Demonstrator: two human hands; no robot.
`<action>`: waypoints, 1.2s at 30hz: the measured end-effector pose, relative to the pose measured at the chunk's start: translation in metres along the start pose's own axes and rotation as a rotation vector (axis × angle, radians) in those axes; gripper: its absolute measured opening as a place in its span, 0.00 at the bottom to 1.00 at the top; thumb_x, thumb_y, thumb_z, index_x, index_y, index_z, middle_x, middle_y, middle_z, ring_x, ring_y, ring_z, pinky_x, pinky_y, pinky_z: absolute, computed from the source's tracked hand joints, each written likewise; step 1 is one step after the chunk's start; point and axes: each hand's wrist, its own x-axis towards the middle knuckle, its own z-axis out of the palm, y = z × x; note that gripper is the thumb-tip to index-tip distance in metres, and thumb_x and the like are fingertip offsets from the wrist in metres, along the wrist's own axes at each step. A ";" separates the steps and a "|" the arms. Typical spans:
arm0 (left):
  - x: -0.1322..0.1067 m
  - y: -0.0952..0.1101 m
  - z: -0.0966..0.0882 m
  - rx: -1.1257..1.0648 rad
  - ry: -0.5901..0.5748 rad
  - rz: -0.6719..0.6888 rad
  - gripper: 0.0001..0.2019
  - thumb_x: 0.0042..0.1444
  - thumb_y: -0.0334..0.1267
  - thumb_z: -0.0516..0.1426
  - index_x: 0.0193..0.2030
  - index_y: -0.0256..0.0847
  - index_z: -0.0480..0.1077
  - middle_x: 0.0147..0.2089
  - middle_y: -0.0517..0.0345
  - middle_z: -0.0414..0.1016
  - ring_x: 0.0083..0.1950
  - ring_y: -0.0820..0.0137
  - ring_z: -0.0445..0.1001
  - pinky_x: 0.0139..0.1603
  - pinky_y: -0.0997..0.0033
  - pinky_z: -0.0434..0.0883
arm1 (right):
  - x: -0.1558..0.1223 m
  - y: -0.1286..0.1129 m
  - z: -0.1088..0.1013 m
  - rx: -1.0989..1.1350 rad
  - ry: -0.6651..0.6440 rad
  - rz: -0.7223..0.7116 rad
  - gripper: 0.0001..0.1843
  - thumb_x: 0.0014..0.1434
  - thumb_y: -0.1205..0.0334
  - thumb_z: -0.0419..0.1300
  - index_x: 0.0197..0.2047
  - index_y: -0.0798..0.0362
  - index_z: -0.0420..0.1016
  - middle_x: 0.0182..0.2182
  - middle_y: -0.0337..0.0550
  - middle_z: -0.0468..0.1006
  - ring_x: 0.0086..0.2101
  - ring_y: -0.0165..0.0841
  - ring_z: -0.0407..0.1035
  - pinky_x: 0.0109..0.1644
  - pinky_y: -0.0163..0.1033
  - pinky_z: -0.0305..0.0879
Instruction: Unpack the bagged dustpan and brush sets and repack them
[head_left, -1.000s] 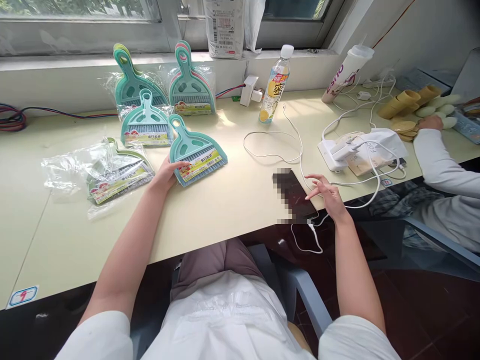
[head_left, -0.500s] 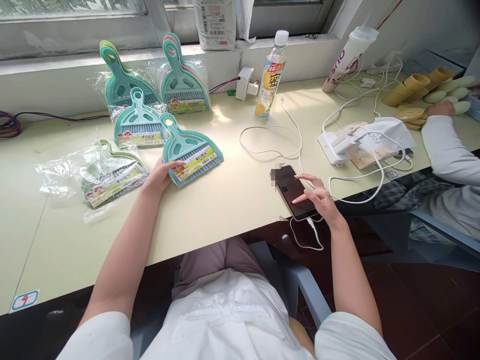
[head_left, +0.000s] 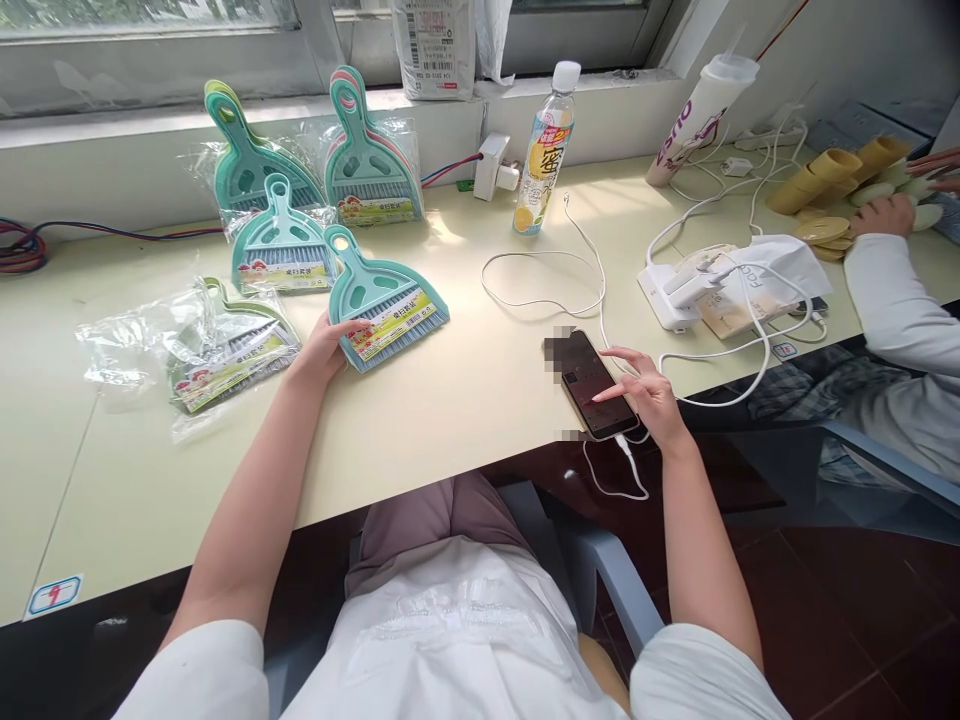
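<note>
My left hand (head_left: 321, 349) rests on the near corner of a teal dustpan-and-brush set (head_left: 384, 310) lying flat on the pale table (head_left: 450, 400), fingers curled over its edge. My right hand (head_left: 646, 392) hovers over a dark phone (head_left: 592, 385) near the table's front edge, fingers spread, a fingertip at the screen. A white cable (head_left: 611, 465) plugs into the phone's near end. More teal sets (head_left: 281, 240) stand and lie behind the first one.
A bagged set (head_left: 217, 350) lies left of my hand. A drink bottle (head_left: 542, 150), white charger block (head_left: 671, 290) with cables, a tilted white tube (head_left: 697, 115) and stacked yellow cups (head_left: 825, 185) sit further back. Another person's sleeve (head_left: 892, 300) rests at the right.
My right hand has drawn back slightly toward the phone's near end, fingers now over the screen. The view shifted a little. My left hand stays on the dustpan set.
</note>
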 end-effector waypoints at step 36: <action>0.002 0.000 0.001 0.047 0.040 0.000 0.31 0.41 0.31 0.64 0.55 0.43 0.65 0.42 0.52 0.79 0.42 0.55 0.81 0.42 0.57 0.81 | -0.001 0.009 -0.004 0.033 0.043 0.050 0.20 0.65 0.49 0.53 0.31 0.39 0.84 0.57 0.33 0.72 0.60 0.44 0.60 0.69 0.54 0.48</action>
